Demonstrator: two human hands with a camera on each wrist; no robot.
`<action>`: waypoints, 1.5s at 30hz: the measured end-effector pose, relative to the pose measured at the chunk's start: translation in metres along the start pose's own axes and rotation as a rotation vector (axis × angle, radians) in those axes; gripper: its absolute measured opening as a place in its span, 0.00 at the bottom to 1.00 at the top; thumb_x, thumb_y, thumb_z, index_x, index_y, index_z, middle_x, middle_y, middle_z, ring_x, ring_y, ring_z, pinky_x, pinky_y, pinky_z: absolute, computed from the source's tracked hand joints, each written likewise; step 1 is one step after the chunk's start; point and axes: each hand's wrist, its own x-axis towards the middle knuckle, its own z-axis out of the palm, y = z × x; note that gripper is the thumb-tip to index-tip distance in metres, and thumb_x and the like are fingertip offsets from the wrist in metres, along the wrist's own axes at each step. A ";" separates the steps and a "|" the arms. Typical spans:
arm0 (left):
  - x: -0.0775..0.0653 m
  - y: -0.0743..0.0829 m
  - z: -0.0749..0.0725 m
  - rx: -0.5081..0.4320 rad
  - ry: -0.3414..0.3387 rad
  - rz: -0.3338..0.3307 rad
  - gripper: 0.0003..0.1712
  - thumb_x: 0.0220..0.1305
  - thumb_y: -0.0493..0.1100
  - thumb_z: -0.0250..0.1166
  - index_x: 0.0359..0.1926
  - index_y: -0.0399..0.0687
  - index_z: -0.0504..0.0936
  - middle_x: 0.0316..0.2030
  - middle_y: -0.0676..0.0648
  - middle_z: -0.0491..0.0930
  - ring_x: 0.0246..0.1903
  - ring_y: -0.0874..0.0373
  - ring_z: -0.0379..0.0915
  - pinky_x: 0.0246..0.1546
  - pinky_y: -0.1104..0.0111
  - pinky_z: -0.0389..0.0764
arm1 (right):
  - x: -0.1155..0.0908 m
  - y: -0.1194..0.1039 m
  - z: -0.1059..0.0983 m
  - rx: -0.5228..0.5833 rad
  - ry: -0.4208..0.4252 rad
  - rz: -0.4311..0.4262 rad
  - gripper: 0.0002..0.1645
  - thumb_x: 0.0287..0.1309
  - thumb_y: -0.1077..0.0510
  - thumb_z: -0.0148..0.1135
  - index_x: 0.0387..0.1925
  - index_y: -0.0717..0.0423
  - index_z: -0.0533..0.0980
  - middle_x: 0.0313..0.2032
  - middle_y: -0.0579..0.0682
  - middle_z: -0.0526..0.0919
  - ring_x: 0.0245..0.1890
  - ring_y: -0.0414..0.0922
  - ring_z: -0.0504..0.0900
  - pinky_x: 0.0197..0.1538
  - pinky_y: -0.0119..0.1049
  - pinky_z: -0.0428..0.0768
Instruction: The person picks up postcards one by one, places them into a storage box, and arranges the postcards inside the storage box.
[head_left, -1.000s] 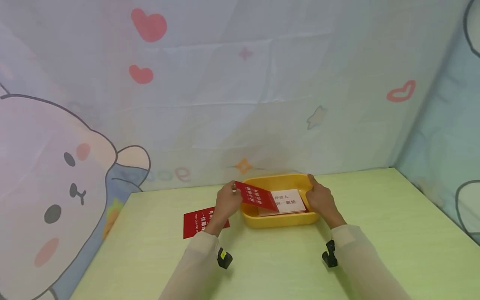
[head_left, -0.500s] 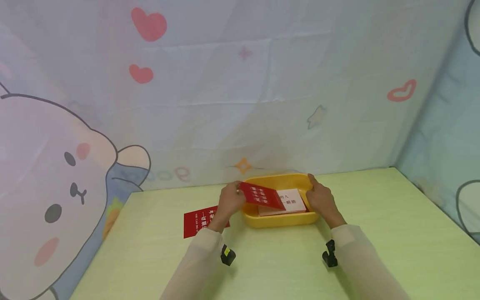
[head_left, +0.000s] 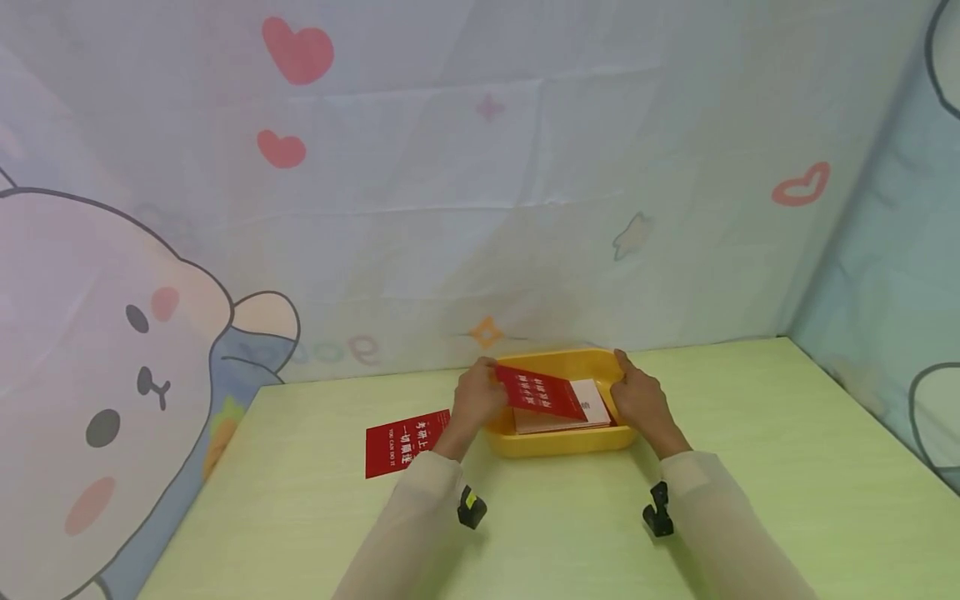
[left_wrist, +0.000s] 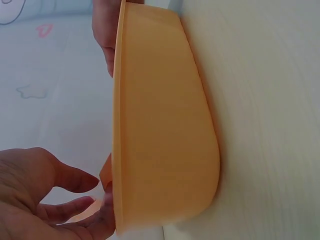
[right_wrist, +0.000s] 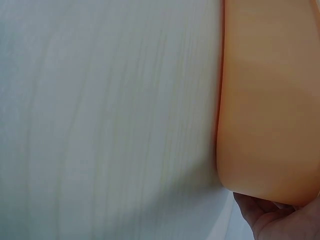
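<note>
A yellow plastic tray [head_left: 562,445] stands at the back of the table, with a stack of white-faced cards [head_left: 594,407] lying in it. My left hand [head_left: 478,396] pinches the left end of a red card [head_left: 542,394] with white lettering. That card slants over the tray and covers much of the stack. On the other side, my right hand [head_left: 643,400] grips the tray's right end. The left wrist view has the left hand [left_wrist: 45,200] at the rim; the tray wall hides most of the card. From the right wrist, fingers [right_wrist: 250,207] touch the tray's end.
A second red card [head_left: 397,446] with white lettering lies flat on the pale green table [head_left: 555,533], left of the tray and partly behind the left forearm. Right behind the tray hangs a printed cloth backdrop [head_left: 420,250].
My left hand has shifted right with the red card, which now covers more of the white-faced stack. More of the card on the table shows. The right hand and tray have stayed put.
</note>
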 end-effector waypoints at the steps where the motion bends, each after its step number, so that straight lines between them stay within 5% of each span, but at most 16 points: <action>1: 0.000 0.001 0.001 0.000 -0.006 0.000 0.25 0.65 0.34 0.57 0.63 0.38 0.71 0.56 0.36 0.79 0.35 0.51 0.79 0.27 0.69 0.79 | 0.000 0.000 0.000 0.000 0.001 0.001 0.38 0.66 0.62 0.37 0.76 0.64 0.49 0.60 0.72 0.73 0.39 0.56 0.74 0.41 0.44 0.79; 7: 0.001 0.002 0.006 0.021 -0.028 0.011 0.25 0.64 0.35 0.58 0.62 0.35 0.71 0.52 0.36 0.81 0.33 0.52 0.78 0.25 0.69 0.77 | 0.000 0.000 0.002 -0.005 0.001 0.002 0.38 0.66 0.62 0.37 0.76 0.64 0.49 0.59 0.71 0.73 0.39 0.55 0.73 0.44 0.46 0.80; 15: -0.001 0.005 0.016 0.028 -0.067 -0.003 0.19 0.65 0.38 0.58 0.56 0.37 0.73 0.48 0.40 0.81 0.42 0.50 0.78 0.44 0.60 0.84 | 0.000 0.000 -0.001 0.002 0.002 -0.006 0.38 0.65 0.62 0.37 0.76 0.64 0.49 0.57 0.70 0.74 0.36 0.54 0.73 0.36 0.39 0.76; 22: -0.004 0.008 0.021 0.019 -0.104 -0.014 0.20 0.64 0.37 0.58 0.57 0.37 0.72 0.50 0.41 0.80 0.45 0.49 0.77 0.50 0.56 0.83 | -0.002 -0.002 -0.001 -0.002 -0.008 -0.015 0.38 0.65 0.62 0.36 0.76 0.64 0.49 0.62 0.72 0.71 0.41 0.56 0.74 0.50 0.51 0.81; 30: -0.002 0.009 0.025 0.022 -0.142 -0.002 0.22 0.65 0.37 0.57 0.58 0.34 0.71 0.50 0.39 0.80 0.44 0.50 0.77 0.43 0.61 0.84 | 0.000 0.001 -0.005 -0.006 0.015 -0.043 0.38 0.64 0.61 0.37 0.76 0.66 0.50 0.58 0.73 0.74 0.31 0.52 0.71 0.32 0.38 0.73; 37: -0.003 0.010 0.027 0.045 -0.176 -0.009 0.14 0.63 0.37 0.59 0.49 0.36 0.73 0.43 0.40 0.79 0.36 0.52 0.75 0.31 0.67 0.81 | 0.000 0.003 -0.004 -0.002 0.014 -0.046 0.38 0.65 0.61 0.37 0.76 0.65 0.50 0.60 0.72 0.73 0.30 0.52 0.71 0.30 0.37 0.71; 45: -0.003 0.014 0.029 0.105 -0.205 -0.021 0.14 0.61 0.36 0.62 0.48 0.37 0.75 0.43 0.41 0.80 0.38 0.52 0.75 0.41 0.61 0.83 | 0.002 0.003 -0.005 -0.015 -0.001 -0.031 0.38 0.65 0.61 0.35 0.76 0.64 0.49 0.63 0.73 0.71 0.33 0.53 0.72 0.32 0.38 0.73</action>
